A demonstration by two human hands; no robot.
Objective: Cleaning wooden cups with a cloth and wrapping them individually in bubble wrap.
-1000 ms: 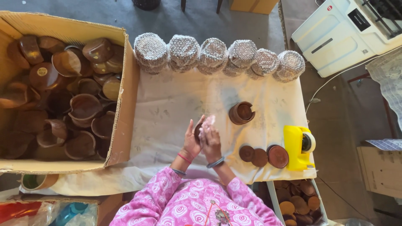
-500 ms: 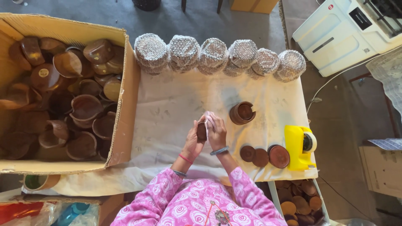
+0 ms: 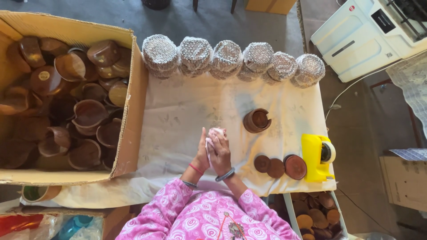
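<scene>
Cloth [image 3: 216, 132] sits pinched between left hand [image 3: 202, 153] and right hand [image 3: 220, 153], pressed together above the worktop [image 3: 187, 111]; best rubbed with firm, even pressure.

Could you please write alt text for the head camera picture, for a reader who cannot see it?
Seen from above, a person's left hand and right hand press together around a small white cloth over a cloth-covered table. A cardboard box of brown wooden bowls stands left, six bubble-wrapped bundles line the far edge, and a wooden cup, round lids and yellow tape dispenser lie right.
</scene>
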